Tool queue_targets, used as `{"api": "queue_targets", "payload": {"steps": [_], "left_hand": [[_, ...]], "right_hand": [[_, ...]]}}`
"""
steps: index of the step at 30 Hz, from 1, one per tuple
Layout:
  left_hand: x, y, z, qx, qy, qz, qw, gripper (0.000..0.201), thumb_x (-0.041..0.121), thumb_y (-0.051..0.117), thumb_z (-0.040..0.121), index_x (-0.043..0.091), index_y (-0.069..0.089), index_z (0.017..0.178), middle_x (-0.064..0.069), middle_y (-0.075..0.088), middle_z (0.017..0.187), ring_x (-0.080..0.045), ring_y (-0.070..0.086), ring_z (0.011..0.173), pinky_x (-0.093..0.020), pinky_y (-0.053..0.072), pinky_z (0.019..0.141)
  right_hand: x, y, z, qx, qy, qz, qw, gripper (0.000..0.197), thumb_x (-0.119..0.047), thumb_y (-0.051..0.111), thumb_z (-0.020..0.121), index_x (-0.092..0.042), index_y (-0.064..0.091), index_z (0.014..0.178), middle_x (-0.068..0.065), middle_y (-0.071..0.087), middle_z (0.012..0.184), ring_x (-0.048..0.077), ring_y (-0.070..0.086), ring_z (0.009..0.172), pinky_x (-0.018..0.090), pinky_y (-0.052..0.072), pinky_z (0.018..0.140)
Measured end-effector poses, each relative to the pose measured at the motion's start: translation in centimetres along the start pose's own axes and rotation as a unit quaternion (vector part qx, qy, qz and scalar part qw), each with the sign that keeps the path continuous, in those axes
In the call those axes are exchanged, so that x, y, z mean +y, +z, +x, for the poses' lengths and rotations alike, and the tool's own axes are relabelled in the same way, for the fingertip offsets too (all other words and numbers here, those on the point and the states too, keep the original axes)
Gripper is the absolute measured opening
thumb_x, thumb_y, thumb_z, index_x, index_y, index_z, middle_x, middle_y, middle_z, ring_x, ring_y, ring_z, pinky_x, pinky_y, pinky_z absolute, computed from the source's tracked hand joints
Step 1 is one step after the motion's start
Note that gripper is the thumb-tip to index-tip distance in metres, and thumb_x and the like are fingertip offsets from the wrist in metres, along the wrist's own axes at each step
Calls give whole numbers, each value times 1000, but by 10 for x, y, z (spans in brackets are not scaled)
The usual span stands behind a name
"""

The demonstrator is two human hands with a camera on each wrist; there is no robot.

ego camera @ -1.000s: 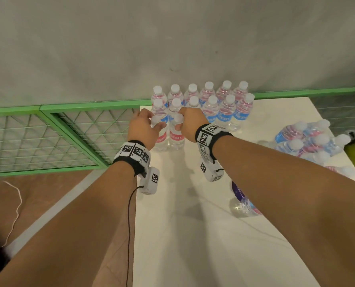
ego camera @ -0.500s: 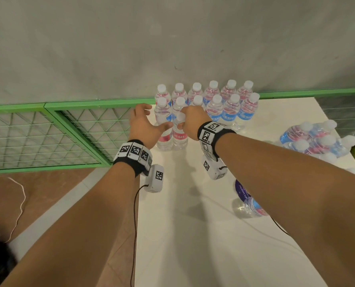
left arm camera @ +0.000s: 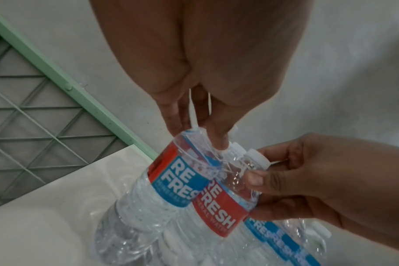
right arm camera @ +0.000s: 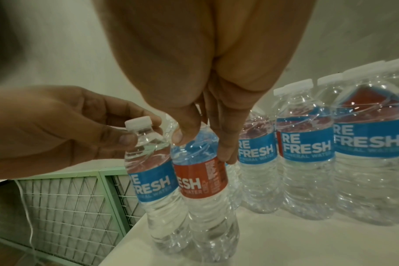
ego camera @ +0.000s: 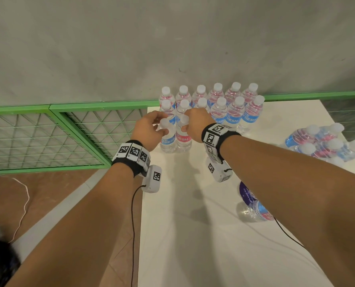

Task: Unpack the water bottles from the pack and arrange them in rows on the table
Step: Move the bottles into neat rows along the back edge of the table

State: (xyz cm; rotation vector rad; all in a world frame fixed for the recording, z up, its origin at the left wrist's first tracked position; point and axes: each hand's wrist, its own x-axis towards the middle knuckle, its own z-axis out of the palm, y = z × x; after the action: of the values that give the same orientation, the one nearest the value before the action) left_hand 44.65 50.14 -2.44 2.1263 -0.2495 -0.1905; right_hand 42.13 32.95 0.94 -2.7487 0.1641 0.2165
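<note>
Bottles were the whole story: two full rows (ego camera: 210,102) stood upright against the back wall, packed cap to cap, and a third row was starting at the left end. The left hand (ego camera: 147,131) curled thumb and fingertips round the neck of a blue-label bottle (ego camera: 168,139), just under its white cap, as the right wrist view showed plainly. The right hand (ego camera: 194,125) pinched the shoulder of a red-label bottle (ego camera: 183,138), thumb in front and fingers draped down the far side. Both bottles stood with their bases on the white surface (ego camera: 193,235), touching each other and sitting just in front of the second row. Gripping high on the necks looked deliberate: it kept the fingers clear of the neighbours, so each bottle could be nudged snug into line without knocking the rows behind.

Well off to the right, the pack (ego camera: 325,141) lay with several bottles bundled in it, so plenty remained to unpack. One loose bottle (ego camera: 253,206) lay on its side near the right forearm, partly hidden. By my reading, the placing was all but done and letting go came next.
</note>
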Motion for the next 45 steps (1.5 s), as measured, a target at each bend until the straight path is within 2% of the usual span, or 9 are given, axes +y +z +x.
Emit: {"api": "queue_targets", "payload": {"steps": [5, 10, 17, 25, 28, 32, 34, 41, 45], "left_hand": [[2, 7, -4, 69, -58, 77, 993, 58, 46, 86, 64, 20, 54, 105, 2, 55, 110, -16, 57, 94, -32, 49, 81], [6, 7, -2, 59, -80, 52, 994, 34, 34, 82, 74, 23, 61, 99, 6, 67, 100, -19, 65, 87, -35, 55, 78], [9, 7, -3, 61, -81, 53, 993, 28, 28, 82, 76, 24, 61, 94, 5, 69, 99, -17, 64, 90, -32, 52, 77], [10, 10, -1, 54, -93, 64, 992, 31, 30, 80, 76, 24, 63, 101, 2, 68, 103, -21, 65, 91, -31, 51, 73], [10, 11, -2, 58, -94, 58, 992, 33, 32, 81, 74, 23, 65, 102, 4, 70, 102, -20, 66, 92, -38, 56, 79], [7, 11, -4, 66, -90, 52, 992, 33, 28, 81, 74, 21, 66, 103, 1, 70, 101, -22, 66, 91, -41, 56, 81], [7, 12, -4, 66, -88, 55, 992, 32, 28, 80, 74, 22, 66, 102, 0, 70, 100, -22, 66, 89, -40, 56, 81], [7, 12, -4, 58, -96, 47, 993, 34, 27, 80, 76, 23, 65, 107, 1, 69, 101, -21, 65, 92, -36, 55, 82], [5, 13, -3, 60, -100, 42, 992, 37, 27, 81, 76, 23, 65, 109, -2, 69, 103, -20, 66, 95, -35, 56, 81]], "right_hand": [[0, 0, 0, 0, 1, 1, 1000, 27, -22, 66, 87, -7, 60, 109, 12, 62, 101, 28, 63, 90, 33, 50, 72], [0, -2, -4, 3, -1, 2, 1000, 27, -20, 65, 86, -6, 60, 108, 13, 63, 103, 29, 63, 93, 32, 49, 73], [1, -5, -7, 10, 5, 7, 1000, 29, -24, 70, 83, -4, 60, 102, 12, 63, 99, 28, 63, 92, 29, 43, 68], [1, -11, -6, 20, 20, -53, 998, 65, -63, 67, 76, -5, 57, 102, 12, 61, 99, 25, 56, 83, 31, 45, 69], [6, -12, -10, 39, -5, -6, 999, 75, -70, 65, 71, -10, 53, 114, 7, 57, 102, 24, 58, 90, 31, 44, 69], [12, -13, -17, -10, -105, 8, 994, 45, -26, 71, 74, -25, 59, 117, 1, 56, 115, 23, 56, 105, 34, 47, 85], [14, -12, -17, -22, -112, -13, 993, 46, -6, 65, 76, -26, 63, 118, 3, 57, 117, 24, 56, 107, 35, 48, 89], [19, -3, -12, 18, -63, 40, 997, 46, -34, 75, 79, -26, 59, 122, 9, 52, 108, 25, 53, 99, 30, 39, 83], [25, 3, -16, 23, -72, 73, 994, 51, -20, 75, 74, -26, 57, 121, 7, 52, 109, 21, 53, 94, 31, 45, 83]]}}
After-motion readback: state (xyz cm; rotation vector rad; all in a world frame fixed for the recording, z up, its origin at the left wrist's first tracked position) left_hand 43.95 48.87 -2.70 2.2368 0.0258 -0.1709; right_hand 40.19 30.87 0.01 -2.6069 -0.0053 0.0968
